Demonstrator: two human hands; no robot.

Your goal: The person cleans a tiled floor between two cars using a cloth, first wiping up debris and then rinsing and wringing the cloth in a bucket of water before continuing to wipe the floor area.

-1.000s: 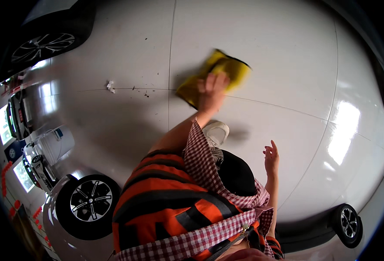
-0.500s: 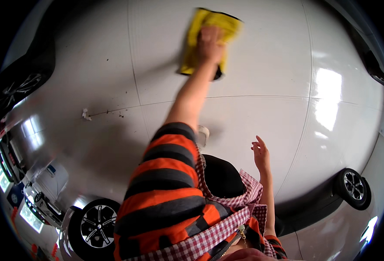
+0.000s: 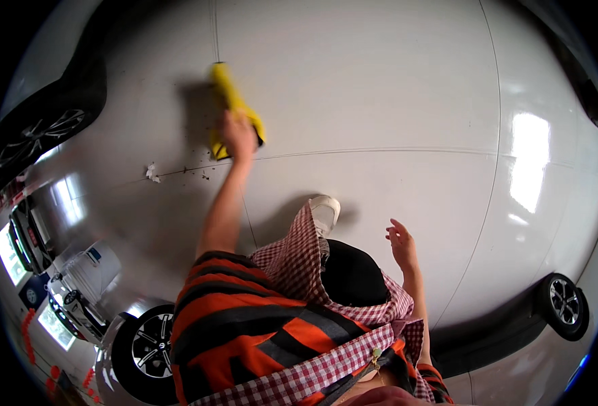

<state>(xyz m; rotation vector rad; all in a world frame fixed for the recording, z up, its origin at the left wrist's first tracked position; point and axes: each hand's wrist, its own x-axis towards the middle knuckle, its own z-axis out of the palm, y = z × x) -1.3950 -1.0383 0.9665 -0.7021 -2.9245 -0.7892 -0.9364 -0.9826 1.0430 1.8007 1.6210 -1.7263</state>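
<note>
My left hand (image 3: 240, 137) is closed on a yellow cloth (image 3: 226, 86) with dark edging, low over the pale tiled floor (image 3: 380, 101). The cloth is bunched and smeared by motion; whether it touches the floor I cannot tell. Just below and left of it lie small dark crumbs (image 3: 205, 174) along a tile joint, with a crumpled white scrap (image 3: 152, 172) further left. My right hand (image 3: 402, 243) hangs at my right side, fingers loosely apart and holding nothing.
Cars stand around me: a dark wheel (image 3: 38, 139) at the far left, another wheel (image 3: 151, 355) at the near left, and one (image 3: 564, 306) at the near right. My white shoe (image 3: 324, 211) is on the floor ahead of my checked apron (image 3: 285, 254).
My left hand has swept the cloth leftward and nearer, close to the crumbs; the spread cloth is now bunched. The view has shifted slightly. My right hand still hangs at my side.
</note>
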